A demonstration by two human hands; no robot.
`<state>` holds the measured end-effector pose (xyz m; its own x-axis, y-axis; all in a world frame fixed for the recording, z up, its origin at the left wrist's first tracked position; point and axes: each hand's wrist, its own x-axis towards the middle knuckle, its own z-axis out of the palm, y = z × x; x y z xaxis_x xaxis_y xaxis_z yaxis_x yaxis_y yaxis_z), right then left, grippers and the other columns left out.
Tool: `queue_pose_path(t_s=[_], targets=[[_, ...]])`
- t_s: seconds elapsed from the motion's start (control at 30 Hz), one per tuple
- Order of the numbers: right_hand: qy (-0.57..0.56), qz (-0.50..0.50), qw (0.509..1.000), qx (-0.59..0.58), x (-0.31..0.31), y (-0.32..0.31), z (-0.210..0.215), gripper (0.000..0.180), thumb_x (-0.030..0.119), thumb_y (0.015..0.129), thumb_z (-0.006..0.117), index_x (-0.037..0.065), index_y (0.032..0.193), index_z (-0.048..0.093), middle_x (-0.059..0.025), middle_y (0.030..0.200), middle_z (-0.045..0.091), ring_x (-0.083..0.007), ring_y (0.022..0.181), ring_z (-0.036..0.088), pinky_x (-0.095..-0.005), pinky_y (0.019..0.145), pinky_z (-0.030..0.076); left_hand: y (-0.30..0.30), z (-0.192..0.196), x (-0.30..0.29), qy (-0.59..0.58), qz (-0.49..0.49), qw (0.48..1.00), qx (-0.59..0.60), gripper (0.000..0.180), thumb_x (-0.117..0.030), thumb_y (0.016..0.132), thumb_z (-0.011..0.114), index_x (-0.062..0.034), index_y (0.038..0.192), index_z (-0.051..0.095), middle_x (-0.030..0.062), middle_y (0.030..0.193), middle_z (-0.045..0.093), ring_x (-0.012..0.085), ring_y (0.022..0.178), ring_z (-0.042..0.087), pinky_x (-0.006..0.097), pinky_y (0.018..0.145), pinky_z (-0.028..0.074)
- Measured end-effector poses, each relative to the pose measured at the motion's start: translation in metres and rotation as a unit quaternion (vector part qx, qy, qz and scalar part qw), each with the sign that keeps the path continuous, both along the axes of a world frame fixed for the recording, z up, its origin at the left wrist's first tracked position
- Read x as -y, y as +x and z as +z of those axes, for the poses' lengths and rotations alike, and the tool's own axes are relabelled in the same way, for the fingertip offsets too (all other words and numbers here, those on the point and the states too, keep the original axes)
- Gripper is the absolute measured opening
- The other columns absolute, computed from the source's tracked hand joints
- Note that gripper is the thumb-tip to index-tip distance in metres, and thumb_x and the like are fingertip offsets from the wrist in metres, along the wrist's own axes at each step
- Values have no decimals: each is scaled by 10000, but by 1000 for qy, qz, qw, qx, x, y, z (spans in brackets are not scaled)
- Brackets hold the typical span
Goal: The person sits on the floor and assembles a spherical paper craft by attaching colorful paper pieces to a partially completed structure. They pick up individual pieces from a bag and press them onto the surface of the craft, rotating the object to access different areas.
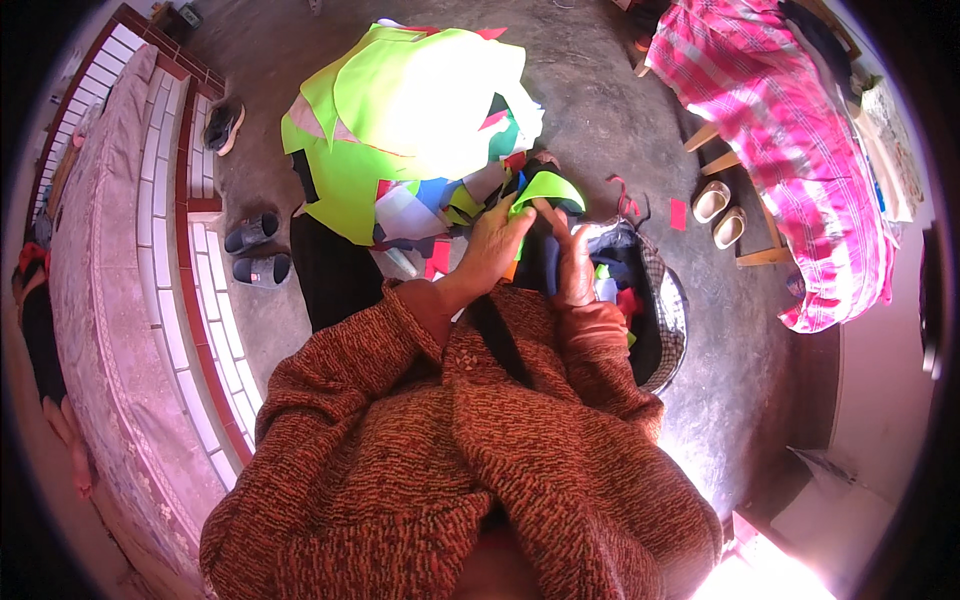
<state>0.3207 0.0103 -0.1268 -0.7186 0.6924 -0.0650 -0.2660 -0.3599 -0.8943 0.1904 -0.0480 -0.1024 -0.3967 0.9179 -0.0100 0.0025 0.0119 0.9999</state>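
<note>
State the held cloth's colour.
The held cloth is bright yellow-green, clearest in the head view.

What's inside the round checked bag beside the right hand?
Red scraps and lime scraps show in the bag. Whatever lies under them is covered, and the right sleeve hides part.

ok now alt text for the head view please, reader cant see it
A person's left hand holds a small neon yellow-green fabric piece, the right hand close beside it, before a rust-brown knitted jacket. Beyond lies a large heap of fabric scraps, mostly neon yellow-green; to the right, a checked, dark-lined container holds more cloth.
</note>
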Motion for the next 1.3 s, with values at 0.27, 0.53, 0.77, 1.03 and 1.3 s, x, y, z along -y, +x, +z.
queue_pose_path(t_s=[0.27,0.53,0.77,1.03,1.3], targets=[[-281,-65,937,-196,-11,5,-6,695,545,914,424,11,1359,392,-157,1359,447,-279,1223,459,-417,1066,325,-21,-22,7,87,50,994,39,296,-243,939,461,15,993,596,109,942,612,160,839,569,305,746,445],[-244,-62,943,-216,-17,11,-22,609,222,850,579,11,1380,364,-150,1357,443,-267,1223,457,-405,1063,332,-48,-16,11,45,14,950,309,318,-94,926,419,42,1203,495,174,1103,606,242,1000,598,337,878,462],[-260,-70,938,-217,-19,15,-23,654,121,778,607,17,1379,371,-156,1371,431,-300,1239,443,-430,1082,303,-53,17,11,81,82,962,248,386,-252,937,474,19,1207,514,118,1143,599,211,1002,611,348,875,488],[-248,-76,927,-270,-22,16,-39,651,246,805,575,7,1378,378,-140,1432,366,-288,1299,369,-434,1104,254,-58,88,18,145,21,914,377,402,-275,943,465,5,1229,502,113,1176,585,204,1078,580,346,910,470],[-189,-112,956,-195,-26,20,-51,640,306,850,548,22,1391,357,-155,1451,328,-316,1330,319,-456,1122,215,-110,163,-12,189,86,909,362,352,-281,892,579,-47,1154,557,75,1119,611,205,1010,610,371,868,491]])
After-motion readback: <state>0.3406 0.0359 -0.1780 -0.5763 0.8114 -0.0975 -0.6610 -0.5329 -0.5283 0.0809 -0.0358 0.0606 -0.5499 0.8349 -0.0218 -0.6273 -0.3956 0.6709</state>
